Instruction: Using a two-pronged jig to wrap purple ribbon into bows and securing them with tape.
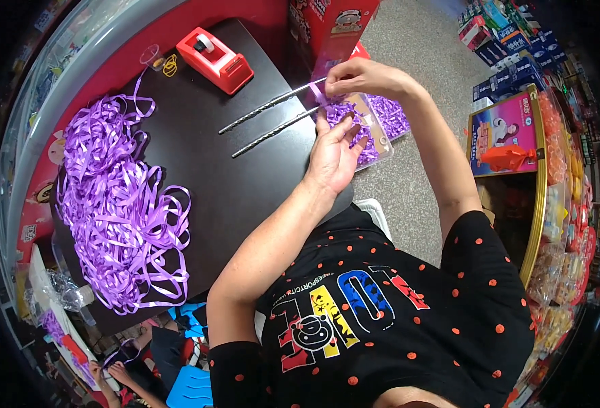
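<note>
Two twisted metal rods, like long drill bits, lie side by side: an upper rod (262, 112) and a lower rod (273, 136). They reach across the dark table past its right edge. A strip of purple ribbon (317, 93) spans both near their right ends. My right hand (358, 76) is closed there, fingertips pinched at the upper rod's end beside the ribbon. My left hand (334, 153) is palm up below the lower rod, its fingers apart and its thumb near the rod's end. Behind its fingers sits a clear plastic box (385, 155) of short purple ribbon pieces (368, 151).
A big heap of loose purple ribbon (120, 197) covers the left of the table (232, 183). A red tape dispenser (215, 61) and yellow bands (170, 65) are at the back. More purple pieces (394, 114) lie beyond the box. Another person's hands (116, 372) work at lower left.
</note>
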`<action>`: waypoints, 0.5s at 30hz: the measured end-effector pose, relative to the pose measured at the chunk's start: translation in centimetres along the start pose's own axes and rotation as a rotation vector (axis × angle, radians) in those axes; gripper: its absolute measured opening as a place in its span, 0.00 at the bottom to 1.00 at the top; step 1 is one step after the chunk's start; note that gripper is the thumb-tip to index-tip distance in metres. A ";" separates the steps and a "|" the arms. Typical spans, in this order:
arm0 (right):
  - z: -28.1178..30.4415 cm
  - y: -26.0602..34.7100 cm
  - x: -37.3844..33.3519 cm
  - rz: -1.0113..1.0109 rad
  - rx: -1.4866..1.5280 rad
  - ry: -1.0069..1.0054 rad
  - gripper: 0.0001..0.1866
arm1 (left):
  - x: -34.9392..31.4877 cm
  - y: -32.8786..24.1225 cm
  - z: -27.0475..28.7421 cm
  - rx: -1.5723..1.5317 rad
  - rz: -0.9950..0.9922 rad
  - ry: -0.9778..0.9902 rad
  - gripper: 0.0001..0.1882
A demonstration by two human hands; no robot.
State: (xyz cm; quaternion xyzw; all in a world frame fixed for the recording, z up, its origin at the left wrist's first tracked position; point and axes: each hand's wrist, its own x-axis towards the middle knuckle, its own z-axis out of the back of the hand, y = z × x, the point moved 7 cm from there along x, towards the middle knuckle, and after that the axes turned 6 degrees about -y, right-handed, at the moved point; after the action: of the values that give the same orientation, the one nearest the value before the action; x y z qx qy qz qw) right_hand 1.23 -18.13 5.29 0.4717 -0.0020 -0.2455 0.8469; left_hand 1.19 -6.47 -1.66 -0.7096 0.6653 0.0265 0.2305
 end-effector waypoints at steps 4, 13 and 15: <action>-0.5 -1.6 1.9 -0.042 -0.082 0.076 0.14 | 0.1 0.3 -0.2 0.011 0.013 0.013 0.29; -0.5 -1.5 2.2 -0.130 -0.351 -0.021 0.17 | 0.3 0.3 -0.1 -0.034 -0.014 0.050 0.27; -0.3 -0.6 1.8 -0.140 -0.456 -0.095 0.19 | 0.4 0.3 -0.1 -0.036 -0.014 0.057 0.28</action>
State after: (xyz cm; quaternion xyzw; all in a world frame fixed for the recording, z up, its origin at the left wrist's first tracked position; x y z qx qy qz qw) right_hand 2.61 -18.90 4.27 0.2554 0.0462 -0.3197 0.9113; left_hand 0.92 -6.88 -1.75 -0.7187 0.6662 0.0168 0.1986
